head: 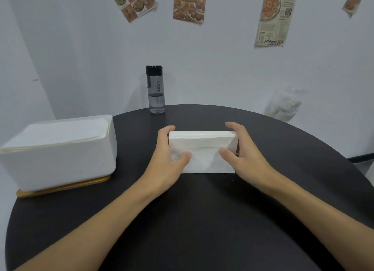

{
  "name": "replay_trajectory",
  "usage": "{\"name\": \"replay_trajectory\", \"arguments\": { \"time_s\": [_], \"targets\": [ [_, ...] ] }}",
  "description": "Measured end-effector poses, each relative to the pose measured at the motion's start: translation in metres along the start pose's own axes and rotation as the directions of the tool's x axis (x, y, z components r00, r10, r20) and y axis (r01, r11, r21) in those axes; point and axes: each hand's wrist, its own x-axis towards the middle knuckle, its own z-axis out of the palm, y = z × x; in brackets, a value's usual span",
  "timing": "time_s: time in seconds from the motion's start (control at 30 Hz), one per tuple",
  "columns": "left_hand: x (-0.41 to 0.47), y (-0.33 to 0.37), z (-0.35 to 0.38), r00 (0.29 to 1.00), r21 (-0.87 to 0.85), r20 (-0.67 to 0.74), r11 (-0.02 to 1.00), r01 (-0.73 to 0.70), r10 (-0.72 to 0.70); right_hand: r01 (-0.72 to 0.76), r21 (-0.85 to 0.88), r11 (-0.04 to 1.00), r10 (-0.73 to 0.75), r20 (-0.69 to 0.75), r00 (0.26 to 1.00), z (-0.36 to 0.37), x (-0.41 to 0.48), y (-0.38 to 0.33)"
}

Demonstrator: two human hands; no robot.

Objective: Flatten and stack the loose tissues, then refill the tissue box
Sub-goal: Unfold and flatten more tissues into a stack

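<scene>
At the round black table's [202, 220] centre, left hand [170, 149] and right hand [242, 151] curl their fingers round the ends of a squared white tissue stack [204, 149]. Stacking seems done; loading the white rectangular tissue box [60, 155] at nine o'clock remains.

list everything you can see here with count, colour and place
tissue stack: one, white, table centre
tissue box: one, white, table's left, tissues on top
wooden board: one, tan, under the box
water bottle: one, clear, black cap, table's far edge
table: one, black, round
posters: four, brownish, on wall
clear plastic bundle: one, whitish, beyond table's right
left hand: one, holds stack's left end
right hand: one, holds stack's right end
</scene>
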Motion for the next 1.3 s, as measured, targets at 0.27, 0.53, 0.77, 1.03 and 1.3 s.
{"name": "replay_trajectory", "arguments": {
  "time_s": [0.27,0.53,0.77,1.03,1.3],
  "targets": [
    [0.004,0.024,-0.016,0.985,-0.029,-0.102,0.989,-0.143,0.139,0.076,0.012,0.997,-0.075,-0.108,0.991,-0.011,0.003,-0.018],
    [-0.006,0.055,-0.015,0.934,-0.183,-0.264,0.939,-0.292,0.239,0.145,0.025,0.989,-0.145,-0.026,0.989,0.000,-0.004,-0.048],
    [-0.008,0.044,0.003,0.992,-0.186,-0.096,0.978,-0.097,0.080,-0.012,0.417,0.909,-0.006,0.043,0.999,0.024,-0.006,-0.043],
    [-0.012,0.040,0.011,0.996,-0.236,-0.070,0.970,-0.064,0.048,-0.007,0.413,0.911,0.016,-0.017,1.000,0.024,-0.008,-0.044],
    [-0.012,0.039,0.016,0.994,-0.225,-0.079,0.970,-0.088,0.072,-0.006,0.431,0.902,0.023,-0.035,0.999,0.023,-0.007,-0.047]
  ]
}}
